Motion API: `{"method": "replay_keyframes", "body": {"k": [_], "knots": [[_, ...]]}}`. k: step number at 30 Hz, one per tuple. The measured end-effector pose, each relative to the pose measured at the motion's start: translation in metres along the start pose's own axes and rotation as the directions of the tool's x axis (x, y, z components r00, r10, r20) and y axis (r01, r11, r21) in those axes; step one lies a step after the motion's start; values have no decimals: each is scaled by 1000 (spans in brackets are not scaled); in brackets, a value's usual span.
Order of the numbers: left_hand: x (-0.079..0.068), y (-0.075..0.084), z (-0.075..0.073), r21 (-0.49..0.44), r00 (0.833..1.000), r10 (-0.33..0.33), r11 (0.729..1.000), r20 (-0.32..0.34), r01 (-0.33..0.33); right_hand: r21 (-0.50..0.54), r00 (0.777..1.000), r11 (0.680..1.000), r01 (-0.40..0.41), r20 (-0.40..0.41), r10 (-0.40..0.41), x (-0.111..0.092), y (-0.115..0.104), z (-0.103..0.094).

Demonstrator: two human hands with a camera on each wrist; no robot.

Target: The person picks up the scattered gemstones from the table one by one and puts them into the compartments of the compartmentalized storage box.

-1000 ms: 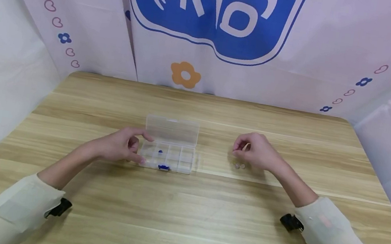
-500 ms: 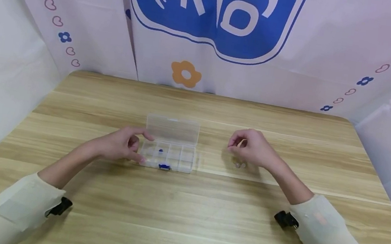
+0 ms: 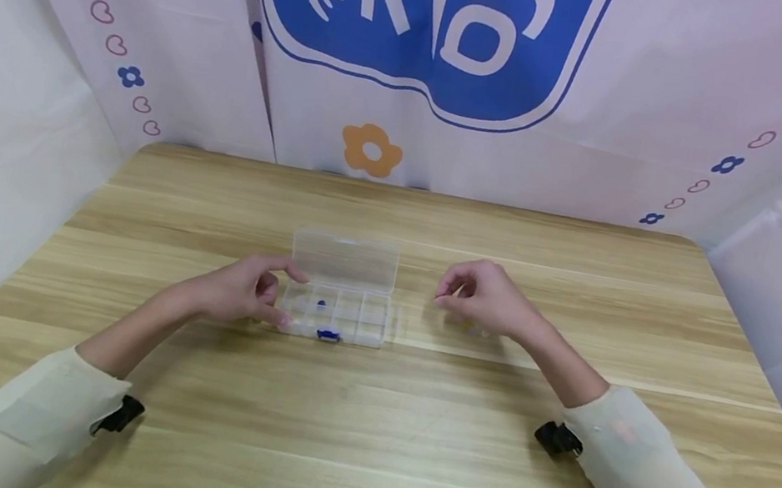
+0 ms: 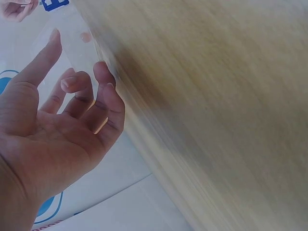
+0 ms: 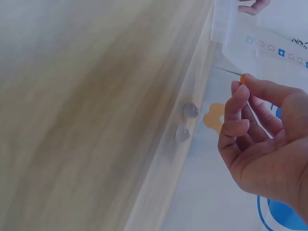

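A clear plastic compartment box [image 3: 370,331] lies on the table with its lid [image 3: 345,261] raised at the back and a blue clasp [image 3: 327,336] in front. One small dark blue bead [image 3: 321,303] sits in a back-row compartment. My left hand [image 3: 236,288] holds the box's left end between thumb and index finger. To the right of the box, my right hand [image 3: 485,296] is above the table. Its thumb and index finger pinch a small orange bead [image 5: 243,79], clearest in the right wrist view. Two clear round beads [image 5: 191,109] rest on the table near that hand.
The wood-grain table [image 3: 363,434] reaches back to a white printed cloth [image 3: 600,166] hanging behind it. White cloth also hangs on both sides. Each sleeve carries a black wrist device, such as the right one [image 3: 559,439].
My right hand has moved left towards the box, now partly covering the clear beads in the head view. The left hand and the box have stayed in place.
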State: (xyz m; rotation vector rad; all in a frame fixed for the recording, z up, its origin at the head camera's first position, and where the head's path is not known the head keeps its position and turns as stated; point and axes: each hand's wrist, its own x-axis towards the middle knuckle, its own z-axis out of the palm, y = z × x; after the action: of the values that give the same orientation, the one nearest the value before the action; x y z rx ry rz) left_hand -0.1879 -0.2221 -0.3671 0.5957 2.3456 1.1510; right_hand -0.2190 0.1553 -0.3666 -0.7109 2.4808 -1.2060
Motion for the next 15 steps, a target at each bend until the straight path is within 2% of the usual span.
{"method": "replay_keyframes", "body": {"k": [15], "knots": [[-1, 2, 0, 36, 1000, 31, 999, -6, -30, 7, 998, 998, 58, 4, -59, 8, -11, 12]]}}
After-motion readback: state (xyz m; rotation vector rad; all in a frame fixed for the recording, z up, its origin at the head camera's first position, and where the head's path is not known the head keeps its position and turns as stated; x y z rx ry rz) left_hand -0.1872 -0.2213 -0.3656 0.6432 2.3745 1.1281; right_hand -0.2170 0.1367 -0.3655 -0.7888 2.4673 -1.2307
